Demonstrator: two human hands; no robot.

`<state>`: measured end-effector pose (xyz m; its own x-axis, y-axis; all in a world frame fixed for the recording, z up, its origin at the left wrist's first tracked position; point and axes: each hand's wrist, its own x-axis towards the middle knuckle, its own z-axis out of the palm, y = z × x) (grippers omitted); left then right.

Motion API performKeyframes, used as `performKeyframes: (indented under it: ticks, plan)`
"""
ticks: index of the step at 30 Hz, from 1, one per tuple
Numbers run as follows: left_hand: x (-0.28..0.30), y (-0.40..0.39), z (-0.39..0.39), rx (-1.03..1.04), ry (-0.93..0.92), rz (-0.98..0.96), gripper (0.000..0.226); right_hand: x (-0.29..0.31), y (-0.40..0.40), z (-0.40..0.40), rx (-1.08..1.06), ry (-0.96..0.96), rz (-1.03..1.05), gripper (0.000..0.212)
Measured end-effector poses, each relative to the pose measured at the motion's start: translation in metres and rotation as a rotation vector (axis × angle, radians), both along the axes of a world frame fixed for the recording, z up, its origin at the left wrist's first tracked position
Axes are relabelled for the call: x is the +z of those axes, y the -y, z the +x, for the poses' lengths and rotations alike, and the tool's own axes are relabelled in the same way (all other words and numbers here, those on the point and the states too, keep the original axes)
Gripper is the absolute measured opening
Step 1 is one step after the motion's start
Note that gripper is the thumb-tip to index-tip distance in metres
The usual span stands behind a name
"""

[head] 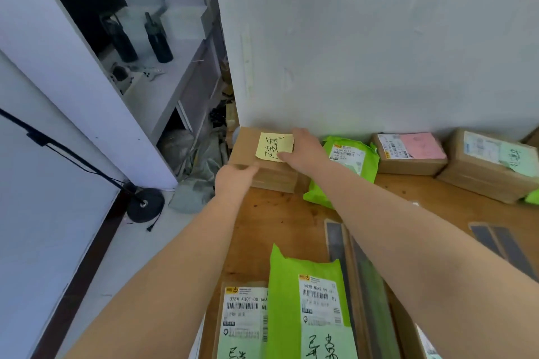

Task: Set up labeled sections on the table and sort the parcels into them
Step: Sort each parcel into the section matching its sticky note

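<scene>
At the far left corner of the wooden table [274, 221] sits a cardboard box [264, 165] against the white wall [364, 46]. The left hand [234, 181] grips the box's near left edge, fingers curled around it. On top of the box lies a yellow sticky note [272, 145] with handwriting; the right hand [304, 151] presses flat fingers on the note's right side. Right of the box lie a green mailer [347, 166], then two more boxes.
</scene>
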<state>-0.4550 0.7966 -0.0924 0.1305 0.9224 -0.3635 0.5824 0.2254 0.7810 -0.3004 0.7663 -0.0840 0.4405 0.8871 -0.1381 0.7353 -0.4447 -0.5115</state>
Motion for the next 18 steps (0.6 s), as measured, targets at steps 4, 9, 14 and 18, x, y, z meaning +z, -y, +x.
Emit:
performKeyframes:
  ticks: [4, 9, 14, 18]
  plan:
    - [-0.027, 0.001, 0.007, 0.017, 0.146, -0.071, 0.06, -0.016, -0.015, 0.01, -0.055, -0.015, -0.018, 0.069]
    - [-0.03, 0.008, 0.006, 0.175, 0.377, -0.164, 0.053, -0.026, -0.003, -0.005, -0.075, -0.264, 0.043, 0.057]
    - [-0.013, 0.016, -0.008, 0.17, 0.415, -0.099, 0.046, -0.013, 0.023, -0.031, -0.141, -0.365, 0.124, 0.056]
    - [0.018, 0.026, -0.025, 0.072, 0.452, -0.008, 0.038, 0.018, 0.052, -0.051, -0.216, -0.423, 0.227, 0.059]
